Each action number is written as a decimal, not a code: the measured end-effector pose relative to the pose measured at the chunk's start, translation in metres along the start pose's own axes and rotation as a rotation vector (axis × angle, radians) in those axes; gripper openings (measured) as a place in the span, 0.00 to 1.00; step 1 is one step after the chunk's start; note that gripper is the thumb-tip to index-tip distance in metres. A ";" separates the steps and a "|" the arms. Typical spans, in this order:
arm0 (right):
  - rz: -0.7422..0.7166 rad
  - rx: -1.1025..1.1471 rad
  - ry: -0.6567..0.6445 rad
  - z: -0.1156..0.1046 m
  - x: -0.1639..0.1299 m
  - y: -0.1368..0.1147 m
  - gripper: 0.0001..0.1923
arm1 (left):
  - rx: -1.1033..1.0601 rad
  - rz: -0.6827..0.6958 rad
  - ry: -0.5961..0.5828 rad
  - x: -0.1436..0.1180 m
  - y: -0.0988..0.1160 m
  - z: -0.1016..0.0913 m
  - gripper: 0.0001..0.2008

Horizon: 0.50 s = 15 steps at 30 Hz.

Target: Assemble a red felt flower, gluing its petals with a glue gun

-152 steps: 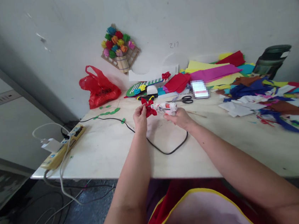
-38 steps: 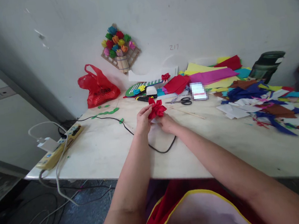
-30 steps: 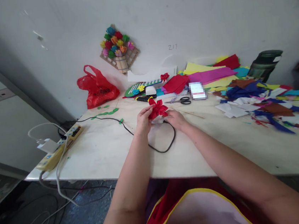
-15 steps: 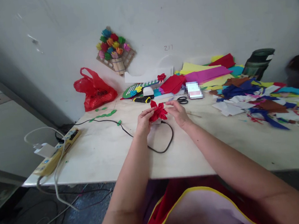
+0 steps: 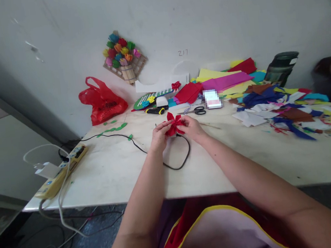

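A red paper flower [image 5: 174, 125] with pointed petals is between my two hands above the table. My left hand [image 5: 160, 135] grips it from the left, thumb and fingers closed on its edge. On the other side my right hand [image 5: 193, 128] pinches a petal near the flower's right edge. Under the flower a black cable [image 5: 189, 147] loops across the tabletop, its plug end partly hidden. Black-handled scissors [image 5: 199, 111] lie just beyond my right hand, and a yellow-and-black utility knife [image 5: 155, 111] lies beyond my left.
Coloured paper sheets [image 5: 226, 81] and a heap of scraps [image 5: 282, 107] cover the right side. A phone [image 5: 213, 99], dark bottle [image 5: 282, 68] and red plastic bag [image 5: 102, 103] stand or lie farther back. A power strip [image 5: 61, 172] with cables sits at left, near green cutouts [image 5: 115, 128].
My right hand has moved left and closed on the flower's right petals; before, it was apart from the flower. My left hand keeps its hold. The view has shifted slightly.
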State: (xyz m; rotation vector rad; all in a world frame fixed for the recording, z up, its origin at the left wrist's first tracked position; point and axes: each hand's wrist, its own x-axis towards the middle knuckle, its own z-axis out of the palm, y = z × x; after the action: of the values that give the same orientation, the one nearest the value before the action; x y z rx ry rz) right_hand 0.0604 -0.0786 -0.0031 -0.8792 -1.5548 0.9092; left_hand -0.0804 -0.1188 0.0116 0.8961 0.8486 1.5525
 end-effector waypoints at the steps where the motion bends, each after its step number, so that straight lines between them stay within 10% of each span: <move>1: 0.008 0.007 0.002 0.000 0.000 0.000 0.13 | 0.001 -0.002 -0.002 0.000 0.000 0.000 0.12; 15: 0.047 -0.007 0.105 0.003 0.002 0.002 0.11 | 0.041 0.007 -0.020 0.001 -0.004 0.003 0.17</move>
State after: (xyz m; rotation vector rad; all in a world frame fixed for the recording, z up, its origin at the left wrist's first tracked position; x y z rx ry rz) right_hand 0.0572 -0.0767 -0.0044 -0.9569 -1.4533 0.8778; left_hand -0.0758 -0.1173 0.0093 0.9434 0.8662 1.5344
